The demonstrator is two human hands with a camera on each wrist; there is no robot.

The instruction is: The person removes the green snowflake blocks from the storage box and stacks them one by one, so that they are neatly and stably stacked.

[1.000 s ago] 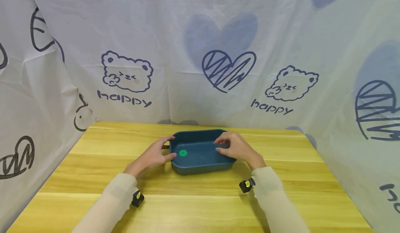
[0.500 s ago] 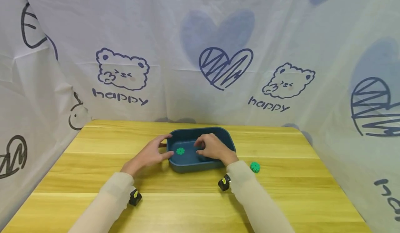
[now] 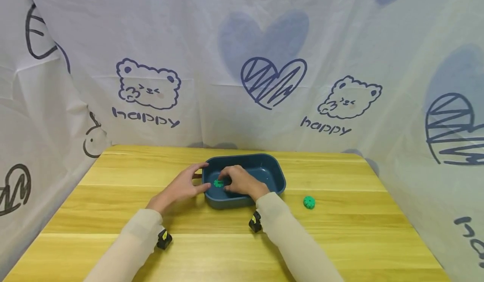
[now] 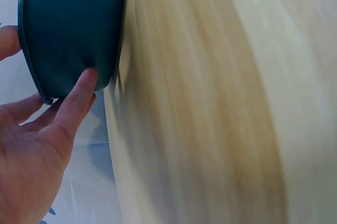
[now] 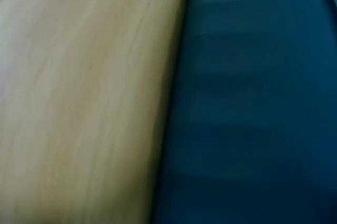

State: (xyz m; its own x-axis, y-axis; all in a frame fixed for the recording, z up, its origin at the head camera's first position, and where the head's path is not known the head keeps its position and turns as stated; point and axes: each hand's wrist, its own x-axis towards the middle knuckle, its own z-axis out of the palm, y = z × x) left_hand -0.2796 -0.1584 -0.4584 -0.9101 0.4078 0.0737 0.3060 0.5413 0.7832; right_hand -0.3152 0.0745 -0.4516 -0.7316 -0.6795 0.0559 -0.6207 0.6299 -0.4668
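A dark blue plastic box (image 3: pixel 264 175) stands on the wooden table, its outer wall (image 4: pixel 73 24) filling the upper left of the left wrist view. My left hand (image 3: pixel 181 187) holds its left end, the thumb (image 4: pixel 79 95) against the near wall and the fingers at the end and rim. Inside the box, near that end, lies a green notched plastic disc (image 3: pixel 218 183). My right hand (image 3: pixel 242 182) reaches in over the near wall, thumb and index fingertips apart, right beside the disc. In the right wrist view the box wall (image 5: pixel 247 103) hides this hand.
A second green notched piece (image 3: pixel 309 202), rather thick, lies on the wooden table (image 3: pixel 211 252) to the right of the box. White cloth (image 3: pixel 211 118) printed with hearts and bears hangs behind the table and along both sides.
My right hand has moved left through the box, from its right end to the disc. The green piece on the table has come out from behind the right sleeve. My left hand stays put.
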